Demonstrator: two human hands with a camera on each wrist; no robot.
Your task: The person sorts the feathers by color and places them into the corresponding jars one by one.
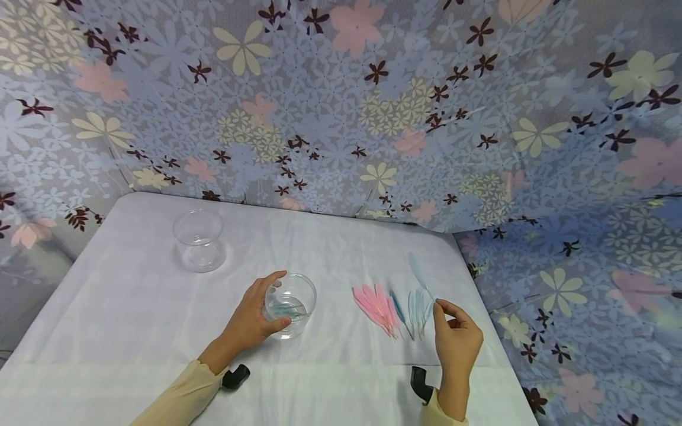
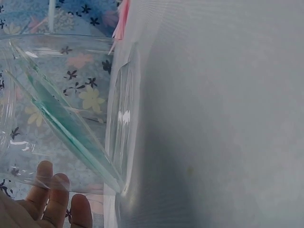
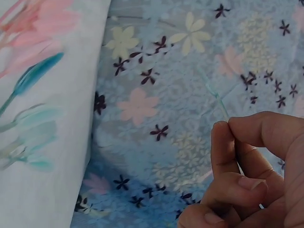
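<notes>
I see pink feathers (image 1: 377,305), a dark teal feather (image 1: 398,307) and pale aqua feathers (image 1: 412,305), a white tablecloth (image 1: 325,384), and blue-grey hanging cloth (image 1: 330,112) flowered in pink, cream and maroon.

Fabric (image 1: 319,118) printed with pale blue, pink, cream and dark flowers hangs behind and beside the table (image 1: 330,384). A white cloth covers the tabletop. The light is soft.

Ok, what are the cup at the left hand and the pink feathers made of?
Cup: likely clear plastic, possibly glass; glossy, transparent, bright highlights.
Pink feathers: seemingly dyed natural feather, maybe synthetic; matte, with thin quills, flat vanes.
</notes>
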